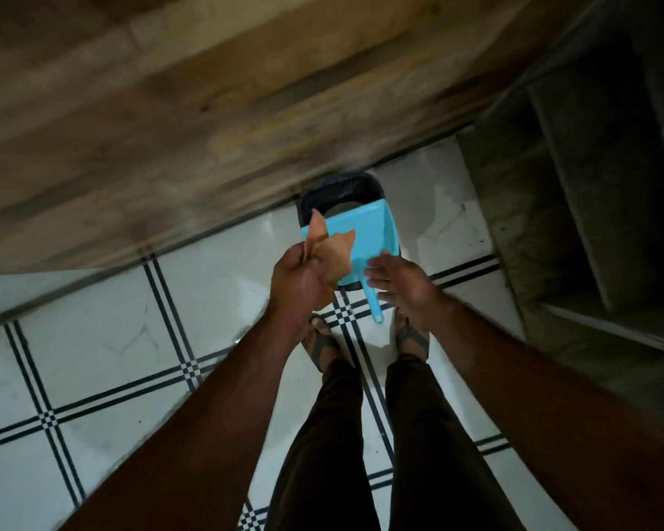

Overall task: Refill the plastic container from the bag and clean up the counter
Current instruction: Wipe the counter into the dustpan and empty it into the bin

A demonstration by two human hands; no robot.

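I am looking down at the floor. A light blue dustpan lies tilted over a black waste bin that stands against the wooden counter front, with the pan's handle pointing back toward my feet. My left hand grips a crumpled orange cloth, which lies against the pan's near left part. My right hand hovers at the pan's near right corner beside the handle, fingers spread and blurred. The plastic container and the bag are out of view.
A brown wooden counter front runs across the top. The floor is white tile with black line patterns. Grey concrete shelves stand at the right. My sandalled feet are just behind the bin.
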